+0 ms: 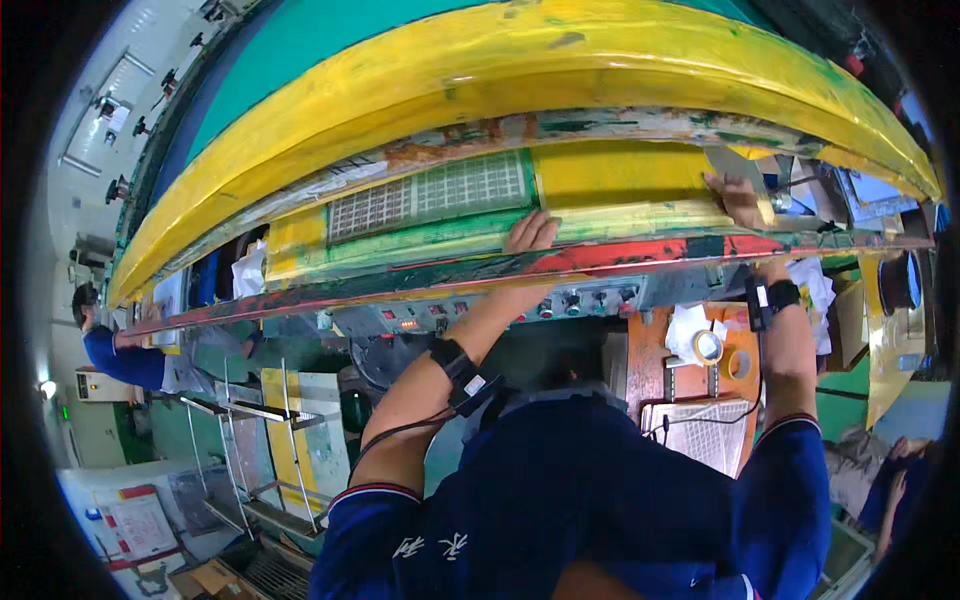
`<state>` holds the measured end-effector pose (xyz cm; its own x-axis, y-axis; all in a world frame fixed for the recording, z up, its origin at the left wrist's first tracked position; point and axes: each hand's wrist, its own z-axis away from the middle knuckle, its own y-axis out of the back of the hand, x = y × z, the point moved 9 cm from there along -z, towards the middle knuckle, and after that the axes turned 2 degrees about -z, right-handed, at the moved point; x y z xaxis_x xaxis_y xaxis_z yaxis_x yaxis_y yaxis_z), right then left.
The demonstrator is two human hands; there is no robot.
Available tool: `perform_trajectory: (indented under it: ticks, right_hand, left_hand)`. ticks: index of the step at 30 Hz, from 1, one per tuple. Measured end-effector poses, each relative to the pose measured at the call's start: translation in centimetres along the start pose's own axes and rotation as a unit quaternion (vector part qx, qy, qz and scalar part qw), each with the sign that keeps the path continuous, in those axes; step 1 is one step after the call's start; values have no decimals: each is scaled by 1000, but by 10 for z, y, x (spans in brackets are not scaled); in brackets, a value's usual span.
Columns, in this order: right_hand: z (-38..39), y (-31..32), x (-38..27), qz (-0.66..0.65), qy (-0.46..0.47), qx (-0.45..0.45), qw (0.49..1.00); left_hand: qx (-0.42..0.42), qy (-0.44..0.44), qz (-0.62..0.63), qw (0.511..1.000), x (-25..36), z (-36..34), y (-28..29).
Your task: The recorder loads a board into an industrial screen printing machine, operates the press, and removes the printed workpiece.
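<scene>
A yellow-taped screen frame with a patterned mesh window lies under a raised yellow beam. My left hand rests on the frame's near edge, to the right of the mesh, its fingers lying over the yellow and green tape. Its wrist passes beneath a red and dark-green bar that runs across in front. Farther right, my right hand is at the right end of the yellow taped area, fingers partly spread, with no held object visible. Part of its wrist is hidden by the bar.
Below the bar sits a control panel with knobs. An orange-brown table carries tape rolls, crumpled white paper and a gridded sheet. A metal rack stands at left. Other people are at far left and lower right.
</scene>
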<state>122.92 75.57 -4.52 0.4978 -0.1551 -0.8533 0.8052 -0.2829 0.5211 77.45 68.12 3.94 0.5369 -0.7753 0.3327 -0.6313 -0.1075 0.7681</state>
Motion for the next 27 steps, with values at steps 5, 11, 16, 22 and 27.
perform_trajectory:
  ticks: [5,11,16,22,27]
  right_hand:
    - [32,16,-21,64,-88,17,994]
    - [35,7,-59,38,23,72,996]
    - [58,13,-82,155,-23,61,986]
    - [170,-125,-197,243,434,-127,858]
    - [201,-155,-217,292,445,-107,840]
  left_hand:
    - [6,-22,-18,1000,6,-2,-6]
    - [-48,-3,-82,995,-5,10,-16]
    - [-31,7,-100,995,18,-15,2]
    - [-60,-30,-90,994,45,-20,-11]
    - [-59,-75,-118,988,45,-31,-11]
